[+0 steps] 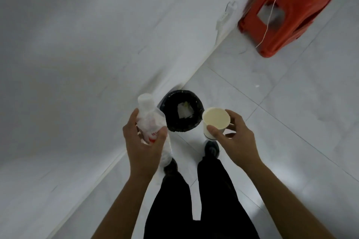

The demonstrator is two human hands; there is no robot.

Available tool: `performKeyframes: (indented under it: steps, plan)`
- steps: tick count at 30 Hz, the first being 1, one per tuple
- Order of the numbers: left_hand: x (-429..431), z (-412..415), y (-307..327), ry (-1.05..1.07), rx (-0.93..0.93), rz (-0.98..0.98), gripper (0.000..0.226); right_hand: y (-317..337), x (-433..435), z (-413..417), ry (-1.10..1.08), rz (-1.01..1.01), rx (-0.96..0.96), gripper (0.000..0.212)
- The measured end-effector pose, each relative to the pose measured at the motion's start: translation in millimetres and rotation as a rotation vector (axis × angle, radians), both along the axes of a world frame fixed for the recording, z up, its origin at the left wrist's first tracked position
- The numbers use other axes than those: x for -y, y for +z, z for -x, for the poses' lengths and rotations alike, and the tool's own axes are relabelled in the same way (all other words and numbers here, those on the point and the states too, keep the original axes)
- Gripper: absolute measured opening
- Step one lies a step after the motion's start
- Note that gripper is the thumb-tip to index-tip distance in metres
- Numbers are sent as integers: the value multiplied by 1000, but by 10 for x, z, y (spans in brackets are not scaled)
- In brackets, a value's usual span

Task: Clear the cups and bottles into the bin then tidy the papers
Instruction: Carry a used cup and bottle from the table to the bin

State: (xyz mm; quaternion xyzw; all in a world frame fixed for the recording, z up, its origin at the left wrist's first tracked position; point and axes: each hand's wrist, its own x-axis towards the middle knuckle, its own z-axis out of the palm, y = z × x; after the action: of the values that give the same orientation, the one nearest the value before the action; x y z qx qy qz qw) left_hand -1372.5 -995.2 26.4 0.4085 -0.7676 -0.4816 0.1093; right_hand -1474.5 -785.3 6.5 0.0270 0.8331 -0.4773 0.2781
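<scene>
A small round bin (198, 108) with a black liner stands on the floor against the wall, with white crumpled waste inside. My left hand (142, 141) grips a clear plastic bottle (149, 116) with a white cap and red label, held just left of the bin's rim. My right hand (236, 139) holds a white paper cup (215, 120) by its rim, mouth up, just right of the bin. Both objects hover above floor level near the bin opening.
A white wall (87, 54) fills the left side and meets the pale tiled floor (281, 112) along a diagonal line. A red plastic stool (287, 25) with a patterned top and a thin white cord stands at the upper right. My dark-trousered legs and shoes are below the bin.
</scene>
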Motion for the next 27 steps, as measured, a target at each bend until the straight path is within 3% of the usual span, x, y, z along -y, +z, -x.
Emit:
performKeyframes:
  steps: [2,8,13,17,23,27]
  plan:
    - [55,122,-267,10,33,-23,78,-280,78,122,13,-18,-4,78]
    - [381,589,-2242,15,224,-77,79,-2241,495,464,73,-137,136,80]
    - [620,768,-3869,-6,211,-67,78,-3961,797,449,105,-230,173,81]
    - [640,734,-4858,-36,238,-51,72,-4950,973,374,117,-243,184,87]
    - [663,664,-5598,19,278,-72,91,-5509,1062,273,166,-255,155,97]
    - [739,545,-5395,-60,391,-126,91,-5238,1030,257,231,-297,169,80]
